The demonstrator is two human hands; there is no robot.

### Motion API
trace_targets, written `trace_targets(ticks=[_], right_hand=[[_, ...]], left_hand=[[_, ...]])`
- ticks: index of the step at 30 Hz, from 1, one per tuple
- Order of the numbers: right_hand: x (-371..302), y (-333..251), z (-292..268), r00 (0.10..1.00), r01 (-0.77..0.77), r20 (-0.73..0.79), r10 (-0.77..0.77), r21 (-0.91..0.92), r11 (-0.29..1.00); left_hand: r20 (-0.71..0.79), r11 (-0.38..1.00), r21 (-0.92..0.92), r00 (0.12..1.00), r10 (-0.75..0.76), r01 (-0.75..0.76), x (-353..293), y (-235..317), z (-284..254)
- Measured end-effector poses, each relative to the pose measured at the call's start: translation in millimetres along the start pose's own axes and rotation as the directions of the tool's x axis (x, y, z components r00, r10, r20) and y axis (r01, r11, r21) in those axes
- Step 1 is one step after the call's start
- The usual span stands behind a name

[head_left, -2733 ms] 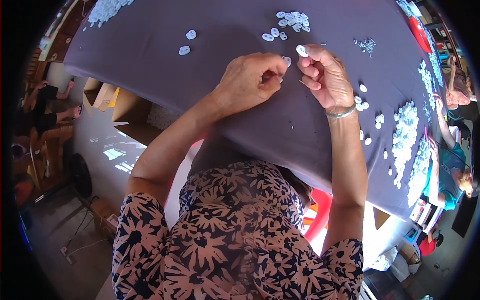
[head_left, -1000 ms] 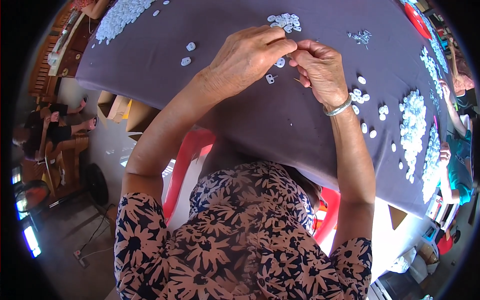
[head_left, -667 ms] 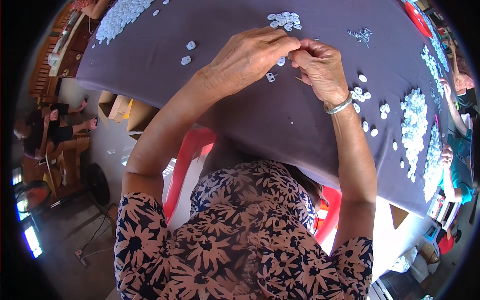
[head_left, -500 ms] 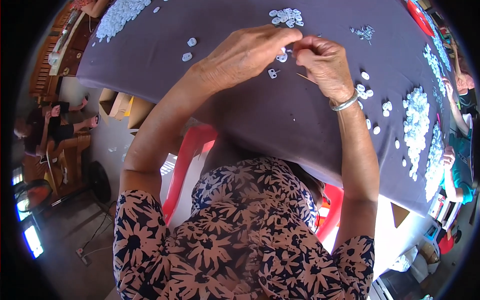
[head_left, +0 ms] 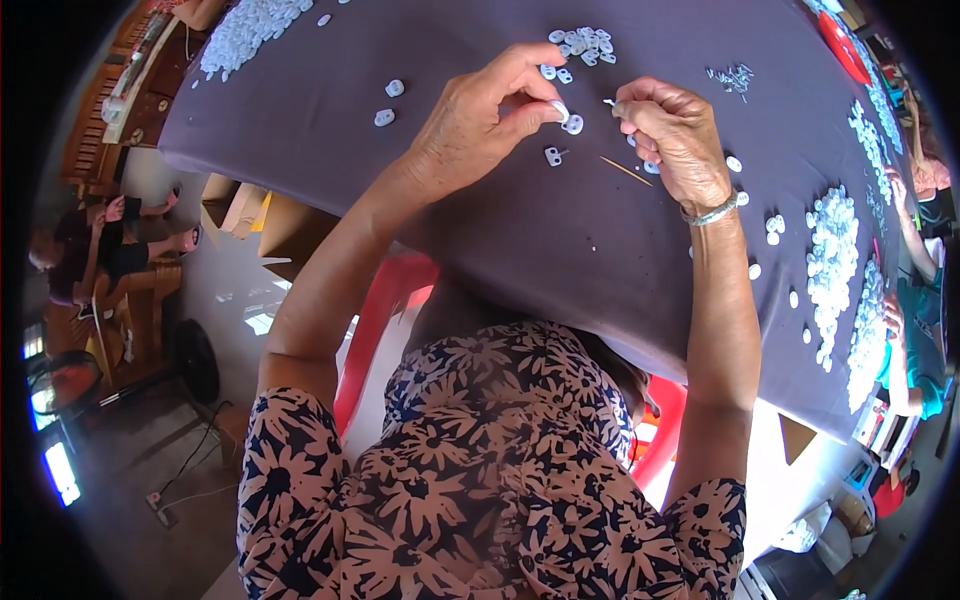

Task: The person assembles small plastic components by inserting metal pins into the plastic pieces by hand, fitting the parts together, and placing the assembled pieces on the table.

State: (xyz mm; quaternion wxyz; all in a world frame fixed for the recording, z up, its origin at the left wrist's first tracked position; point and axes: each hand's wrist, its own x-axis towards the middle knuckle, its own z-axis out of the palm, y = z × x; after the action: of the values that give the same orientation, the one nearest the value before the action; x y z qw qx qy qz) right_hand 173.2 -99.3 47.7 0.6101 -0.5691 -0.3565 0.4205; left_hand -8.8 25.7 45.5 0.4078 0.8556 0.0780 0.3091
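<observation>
My left hand (head_left: 480,115) pinches a small white oval plastic piece (head_left: 560,110) between thumb and fingertips. Just below that piece, a white two-holed plastic part (head_left: 573,124) lies on the dark cloth. My right hand (head_left: 675,130) is closed a short way to the right, its thumb and forefinger pinching a tiny pale piece (head_left: 610,102) whose kind I cannot make out. Under my right hand a thin wooden toothpick (head_left: 626,171) lies on the cloth. Another white part with a small screw (head_left: 554,156) sits nearer to me.
Beyond my hands is a group of white parts (head_left: 588,44), with a heap of small screws (head_left: 735,80) to its right. Large white piles (head_left: 832,270) spread along the right side, another (head_left: 250,35) at far left. A red tray (head_left: 843,47) stands far right. Other people sit around.
My hands have drawn apart, the right one moving rightward. The white piece in my left fingers and more of the toothpick now show. The whole view has shifted slightly.
</observation>
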Motion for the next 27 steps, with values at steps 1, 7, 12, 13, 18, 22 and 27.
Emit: trace_targets(ticks=[1,7,12,13,18,22,27], right_hand=[[1,0,-2,1.000,0.011,-0.004,-0.012,-0.047,0.999],[9,10,-15,0.985,0.150,-0.003,-0.170,-0.464,0.873],[-1,-2,4,0.978,0.207,0.044,-0.205,-0.351,0.913],[-4,-6,7,0.991,0.092,0.113,-0.069,-0.207,0.974],[-10,-9,19,0.960,-0.121,0.262,0.095,0.085,0.989],[-10,-7,21,0.950,-0.205,0.268,0.161,0.143,0.968],[-4,2,20,0.961,-0.216,0.227,0.158,0.258,0.942]], left_hand=[[-0.015,1.000,-0.020,1.000,-0.009,0.009,-1,0,2],[-0.076,0.996,-0.068,0.996,0.051,-0.056,-5,-3,10],[-0.027,0.993,-0.003,0.993,0.116,-0.116,-5,1,8],[-0.071,0.979,0.040,0.977,0.200,-0.198,-5,0,8],[-0.084,0.957,0.154,0.961,0.262,-0.247,-4,3,7],[-0.128,0.865,0.257,0.872,0.473,-0.432,-1,-7,11],[-0.105,0.895,0.228,0.905,0.413,-0.383,-4,-3,14]])
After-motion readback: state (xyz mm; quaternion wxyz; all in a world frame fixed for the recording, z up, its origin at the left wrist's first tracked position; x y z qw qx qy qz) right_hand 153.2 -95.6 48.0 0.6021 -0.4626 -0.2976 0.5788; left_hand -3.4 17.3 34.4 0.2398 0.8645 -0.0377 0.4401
